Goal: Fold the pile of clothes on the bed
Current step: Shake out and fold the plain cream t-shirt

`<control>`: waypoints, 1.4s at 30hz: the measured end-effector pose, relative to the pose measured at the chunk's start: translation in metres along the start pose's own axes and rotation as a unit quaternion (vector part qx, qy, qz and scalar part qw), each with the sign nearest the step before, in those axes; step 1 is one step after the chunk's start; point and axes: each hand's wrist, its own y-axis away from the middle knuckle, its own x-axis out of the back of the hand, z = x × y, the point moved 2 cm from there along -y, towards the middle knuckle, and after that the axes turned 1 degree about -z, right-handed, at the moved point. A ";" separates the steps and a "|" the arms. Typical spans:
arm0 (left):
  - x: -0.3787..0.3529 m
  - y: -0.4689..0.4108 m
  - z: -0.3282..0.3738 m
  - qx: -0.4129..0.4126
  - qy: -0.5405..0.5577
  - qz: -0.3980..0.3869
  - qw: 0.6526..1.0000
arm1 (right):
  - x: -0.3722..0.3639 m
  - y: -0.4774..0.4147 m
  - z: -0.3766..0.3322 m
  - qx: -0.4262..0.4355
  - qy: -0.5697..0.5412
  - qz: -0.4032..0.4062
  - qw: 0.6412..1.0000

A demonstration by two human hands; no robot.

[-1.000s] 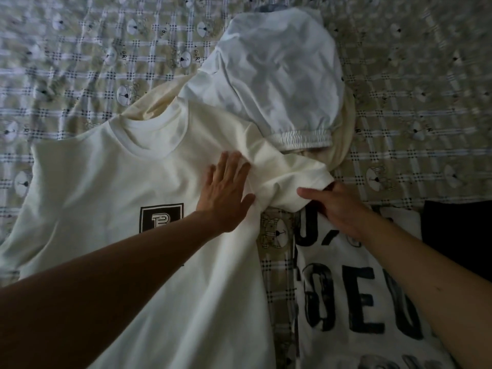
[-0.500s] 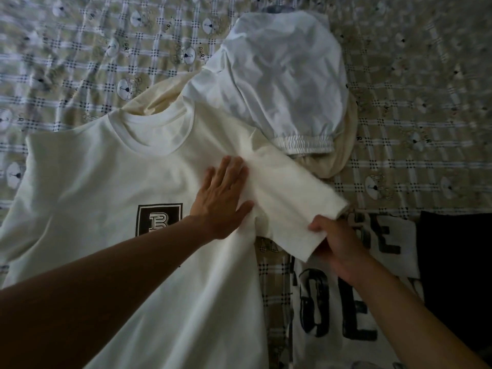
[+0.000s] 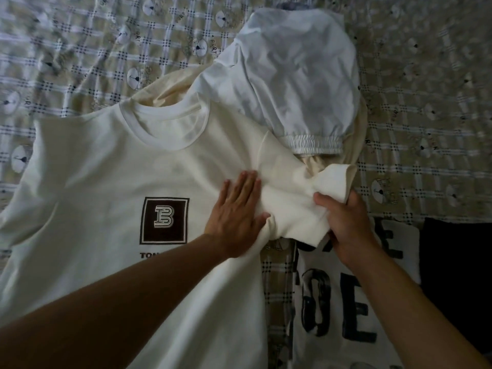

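A cream T-shirt (image 3: 106, 182) with a dark square logo lies face up across the bed, collar toward the far side. My left hand (image 3: 237, 217) presses flat on its chest, just right of the logo, fingers straight. My right hand (image 3: 346, 222) grips the shirt's right sleeve (image 3: 306, 206), which is bunched and lifted off the bed with its cuff turned upward. A white garment with an elastic hem (image 3: 292, 75) lies beyond the sleeve, over a cream cloth (image 3: 170, 86).
A white T-shirt with large black letters (image 3: 335, 315) lies under my right forearm, and a black garment (image 3: 458, 275) sits at the right edge. The checked bedsheet (image 3: 80, 49) with round emblems covers the bed all around.
My right hand has brought the sleeve inward toward my left hand, bunching it and lifting the cuff. The left hand stays pressed on the chest.
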 end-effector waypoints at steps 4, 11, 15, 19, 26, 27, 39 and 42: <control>-0.014 0.003 0.006 0.034 -0.005 -0.014 0.999 | -0.020 0.019 -0.019 0.067 0.107 0.047 0.991; -0.002 0.035 0.014 0.062 0.104 0.017 0.993 | -0.118 0.059 -0.061 0.248 0.228 -0.091 0.937; -0.009 0.085 0.004 0.067 0.113 0.005 0.991 | -0.167 0.070 -0.028 0.218 0.253 -0.262 0.905; -0.027 0.111 -0.011 0.045 0.080 0.003 0.996 | -0.170 0.060 0.016 0.363 0.404 -0.188 0.818; -0.025 0.152 -0.052 -0.090 0.090 -0.020 0.992 | -0.151 0.035 0.077 0.336 0.640 -0.114 0.681; -0.019 0.158 -0.064 -0.097 0.097 -0.010 0.990 | -0.154 0.035 0.078 0.328 0.647 -0.106 0.680; 0.094 0.198 -0.328 0.474 0.242 0.247 0.810 | -0.309 0.114 0.042 0.385 0.431 -0.222 0.785; 0.104 0.190 -0.335 0.452 0.408 0.172 0.774 | -0.366 0.118 0.041 0.384 0.417 -0.286 0.772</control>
